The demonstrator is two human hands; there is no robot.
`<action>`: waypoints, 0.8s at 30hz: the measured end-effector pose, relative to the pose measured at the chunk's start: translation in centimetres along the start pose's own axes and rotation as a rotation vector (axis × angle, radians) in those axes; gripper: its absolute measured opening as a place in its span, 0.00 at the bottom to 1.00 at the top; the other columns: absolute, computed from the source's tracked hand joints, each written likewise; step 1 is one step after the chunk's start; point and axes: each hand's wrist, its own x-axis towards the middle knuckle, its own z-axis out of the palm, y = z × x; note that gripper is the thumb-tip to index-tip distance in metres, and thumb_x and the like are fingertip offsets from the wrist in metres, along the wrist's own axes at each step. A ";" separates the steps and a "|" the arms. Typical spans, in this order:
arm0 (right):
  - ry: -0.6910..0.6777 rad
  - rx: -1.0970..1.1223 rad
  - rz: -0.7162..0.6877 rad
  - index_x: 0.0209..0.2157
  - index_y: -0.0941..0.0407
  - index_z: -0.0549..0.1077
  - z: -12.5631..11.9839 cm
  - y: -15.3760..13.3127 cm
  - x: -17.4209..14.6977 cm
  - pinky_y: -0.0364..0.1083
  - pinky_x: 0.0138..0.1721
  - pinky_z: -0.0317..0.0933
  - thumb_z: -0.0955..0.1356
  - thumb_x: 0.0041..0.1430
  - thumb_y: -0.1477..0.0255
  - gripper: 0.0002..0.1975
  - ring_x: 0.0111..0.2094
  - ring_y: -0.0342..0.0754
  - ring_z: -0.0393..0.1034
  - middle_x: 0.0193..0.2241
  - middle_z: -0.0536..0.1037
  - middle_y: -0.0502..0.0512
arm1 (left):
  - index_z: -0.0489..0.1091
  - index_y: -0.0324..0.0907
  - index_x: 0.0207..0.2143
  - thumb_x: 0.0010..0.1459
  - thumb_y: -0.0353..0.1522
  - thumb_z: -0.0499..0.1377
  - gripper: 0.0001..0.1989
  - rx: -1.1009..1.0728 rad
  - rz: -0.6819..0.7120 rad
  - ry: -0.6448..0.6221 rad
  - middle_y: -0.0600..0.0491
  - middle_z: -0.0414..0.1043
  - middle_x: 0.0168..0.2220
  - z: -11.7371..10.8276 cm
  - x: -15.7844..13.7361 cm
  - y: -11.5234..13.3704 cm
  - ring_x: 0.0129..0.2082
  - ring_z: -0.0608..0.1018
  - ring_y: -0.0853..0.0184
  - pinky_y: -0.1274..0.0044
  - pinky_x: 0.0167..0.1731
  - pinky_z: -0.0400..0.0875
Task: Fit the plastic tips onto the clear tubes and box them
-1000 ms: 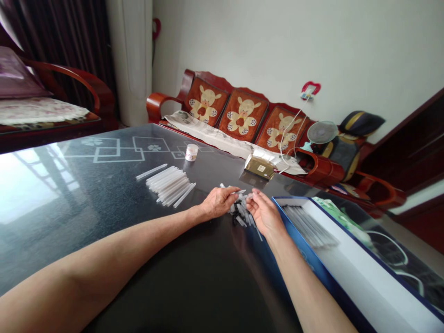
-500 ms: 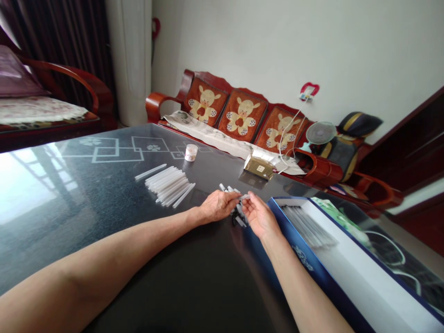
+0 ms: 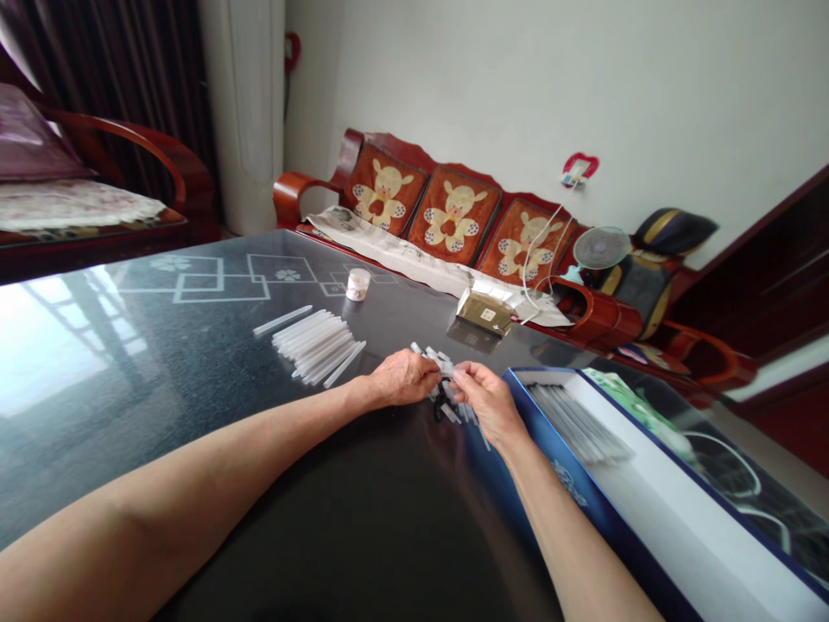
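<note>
Over the dark glossy table, my left hand [image 3: 407, 377] is closed, its fingertips hiding whatever they hold. Facing it, my right hand [image 3: 489, 402] pinches a small whitish translucent piece [image 3: 446, 367]. Around and below the fingers lies a loose pile of short translucent pieces [image 3: 449, 414], some with black parts. A thin translucent tube [image 3: 483, 434] shows below my right hand; whether that hand holds it I cannot tell. Left of my hands, whitish tubes [image 3: 316, 344] lie side by side in a heap, and one tube [image 3: 282, 320] lies a little apart.
To the right stands a long blue box [image 3: 550, 466] with a white inside, holding a row of grey translucent tubes with dark ends [image 3: 576, 423]. A small white round tub [image 3: 357, 285] and a gold box with tissue [image 3: 484, 311] stand farther back. Beyond is a wooden sofa [image 3: 311, 194].
My right hand has turned over, from palm up to back of the hand showing, and a thin tube now shows below it. My left fingers have curled in more.
</note>
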 end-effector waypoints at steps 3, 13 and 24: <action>-0.132 -0.245 -0.104 0.32 0.57 0.72 -1.0 0.0 0.3 0.40 0.25 0.62 0.74 0.43 0.65 0.15 0.25 0.42 0.69 0.25 0.75 0.50 | 0.74 0.42 0.31 0.62 0.37 0.50 0.15 0.111 0.027 -0.033 0.50 0.76 0.30 -0.5 0.2 -0.5 0.31 0.78 0.64 0.79 0.29 0.67; -0.160 -0.972 -0.791 0.45 0.56 0.72 -2.2 0.1 0.2 0.46 0.41 0.65 0.62 0.63 0.70 0.12 0.37 0.49 0.72 0.36 0.76 0.58 | 0.74 0.42 0.33 0.64 0.35 0.49 0.15 0.098 0.068 -0.123 0.52 0.77 0.33 -0.9 0.6 -1.0 0.33 0.77 0.67 0.80 0.31 0.65; -0.086 -1.116 -0.838 0.36 0.56 0.70 -1.8 0.5 -0.1 0.45 0.37 0.61 0.55 0.67 0.69 0.15 0.34 0.49 0.70 0.30 0.74 0.57 | 0.72 0.40 0.32 0.65 0.34 0.49 0.14 0.179 0.209 -0.028 0.50 0.75 0.32 -0.8 0.5 -0.9 0.34 0.76 0.67 0.79 0.35 0.67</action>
